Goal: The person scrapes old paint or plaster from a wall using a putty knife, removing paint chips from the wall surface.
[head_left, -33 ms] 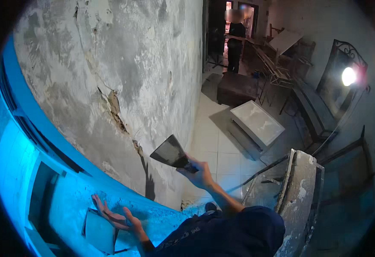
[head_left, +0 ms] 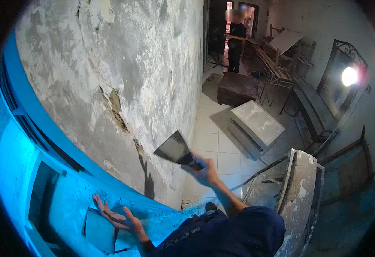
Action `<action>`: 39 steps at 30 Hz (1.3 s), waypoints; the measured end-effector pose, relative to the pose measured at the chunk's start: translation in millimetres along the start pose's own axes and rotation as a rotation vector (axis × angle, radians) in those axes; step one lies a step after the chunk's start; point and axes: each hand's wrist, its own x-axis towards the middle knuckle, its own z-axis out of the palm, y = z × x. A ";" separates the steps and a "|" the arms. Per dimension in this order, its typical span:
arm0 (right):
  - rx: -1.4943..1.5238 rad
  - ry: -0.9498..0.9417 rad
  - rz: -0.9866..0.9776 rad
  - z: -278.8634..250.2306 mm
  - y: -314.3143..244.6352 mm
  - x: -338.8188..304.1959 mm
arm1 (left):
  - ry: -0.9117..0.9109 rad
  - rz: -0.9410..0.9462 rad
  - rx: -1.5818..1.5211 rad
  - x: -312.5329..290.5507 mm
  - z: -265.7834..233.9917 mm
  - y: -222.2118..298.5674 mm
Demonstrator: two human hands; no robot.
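Apparently the step is lining up a stroke: the right hand point(head_left: 205, 171) grips a broad putty knife point(head_left: 173, 150) before the cracked plaster wall point(head_left: 149, 73), contact unclear to me. The left hand point(head_left: 125, 221), fingers spread, holds nothing. Next calls for angling the edge. Tiled floor point(head_left: 228, 165) leaves room; a peeling slab point(head_left: 299, 184) crowds the right sleeve point(head_left: 258, 220).

Pale tiled floor point(head_left: 205, 165) ahead of you. On it: low pale-topped table point(head_left: 258, 122); beyond that, dark brown boxy piece point(head_left: 237, 88); your dark shoe point(head_left: 211, 206).
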 end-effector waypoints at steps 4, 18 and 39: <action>0.162 0.046 -0.091 -30.1 -63.0 7.2 | -0.037 -0.021 0.017 4.7 -13.5 9.9; 0.106 -0.785 -0.638 78.3 -183.5 -20.5 | 0.204 -0.159 -0.024 -30.3 -129.5 -41.9; -0.010 -0.944 -0.262 147.5 -129.2 -107.4 | 0.064 -0.693 -0.043 -97.2 -209.1 -104.9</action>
